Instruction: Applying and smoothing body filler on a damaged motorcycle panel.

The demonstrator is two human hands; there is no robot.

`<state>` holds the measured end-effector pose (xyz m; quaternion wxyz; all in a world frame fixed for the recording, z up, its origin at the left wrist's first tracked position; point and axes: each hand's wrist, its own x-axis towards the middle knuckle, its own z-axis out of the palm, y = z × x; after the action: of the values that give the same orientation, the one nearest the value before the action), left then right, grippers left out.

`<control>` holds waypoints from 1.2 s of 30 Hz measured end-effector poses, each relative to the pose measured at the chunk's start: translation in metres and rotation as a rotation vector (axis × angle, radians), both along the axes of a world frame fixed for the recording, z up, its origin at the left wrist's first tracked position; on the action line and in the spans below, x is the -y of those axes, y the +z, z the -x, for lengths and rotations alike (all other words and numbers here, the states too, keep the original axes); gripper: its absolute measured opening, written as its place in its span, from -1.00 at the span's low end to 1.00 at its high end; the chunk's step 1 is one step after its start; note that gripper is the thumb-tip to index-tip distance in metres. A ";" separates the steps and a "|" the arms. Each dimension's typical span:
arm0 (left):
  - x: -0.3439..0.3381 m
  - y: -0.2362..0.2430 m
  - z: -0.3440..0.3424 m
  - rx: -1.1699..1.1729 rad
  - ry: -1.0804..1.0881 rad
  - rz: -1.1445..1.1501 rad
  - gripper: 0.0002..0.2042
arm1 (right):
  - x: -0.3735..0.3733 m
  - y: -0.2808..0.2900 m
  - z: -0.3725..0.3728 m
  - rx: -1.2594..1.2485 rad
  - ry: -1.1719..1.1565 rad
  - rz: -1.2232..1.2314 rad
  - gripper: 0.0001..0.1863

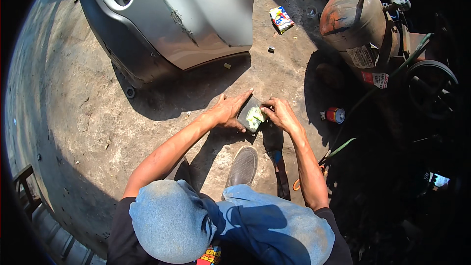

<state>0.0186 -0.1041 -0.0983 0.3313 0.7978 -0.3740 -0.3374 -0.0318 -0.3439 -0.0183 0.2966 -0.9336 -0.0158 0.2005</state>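
Observation:
A small dark flat plate (248, 105) is just above the ground in front of my shoe, with a lump of pale yellow-green paste (254, 118) on it. My left hand (227, 111) grips the plate's left side, thumb at the near edge and fingers stretched along the far edge. At the plate's right side, my right hand (279, 113) is closed in a pinch right beside the paste. Whatever its fingertips hold is too small and covered to make out.
A silver and dark car bumper (211, 14) with scraped patches lies ahead. Beyond it on the right are a colourful packet (281, 20), a rusty compressor tank (351, 14) with a wheel (432, 88), and a red can (335, 115). A green hose (343, 147) trails at right.

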 end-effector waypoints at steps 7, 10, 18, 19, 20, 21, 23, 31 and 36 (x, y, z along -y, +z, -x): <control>-0.005 0.003 0.002 -0.019 0.008 -0.021 0.45 | -0.036 0.000 0.061 0.095 -0.426 0.003 -0.70; -0.004 0.001 0.002 -0.035 0.001 -0.024 0.48 | -0.051 -0.001 0.074 0.124 -0.593 -0.001 -0.69; -0.002 0.003 0.003 -0.027 0.014 -0.024 0.47 | -0.055 -0.013 0.055 -0.152 -0.816 -0.177 -0.65; -0.003 0.004 0.004 -0.023 0.021 -0.006 0.46 | -0.050 -0.012 0.053 -0.146 -0.809 -0.159 -0.63; -0.004 0.004 0.004 -0.018 0.028 0.012 0.46 | -0.046 -0.009 0.053 -0.082 -0.767 -0.171 -0.64; -0.007 0.004 0.004 -0.019 0.033 0.009 0.46 | -0.042 -0.007 0.054 -0.020 -0.725 -0.182 -0.65; -0.006 0.003 0.002 -0.020 0.015 -0.028 0.45 | -0.042 0.003 0.054 0.038 -0.631 -0.174 -0.73; -0.006 0.000 0.006 -0.017 0.019 0.003 0.46 | -0.042 -0.021 0.106 0.447 -0.079 -0.019 -0.32; -0.001 0.003 0.001 -0.008 0.006 -0.016 0.46 | -0.040 -0.024 0.106 0.510 -0.189 -0.016 -0.38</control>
<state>0.0174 -0.1026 -0.0950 0.3275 0.8002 -0.3675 -0.3426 -0.1383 -0.3037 -0.0426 0.3077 -0.9489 -0.0042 -0.0697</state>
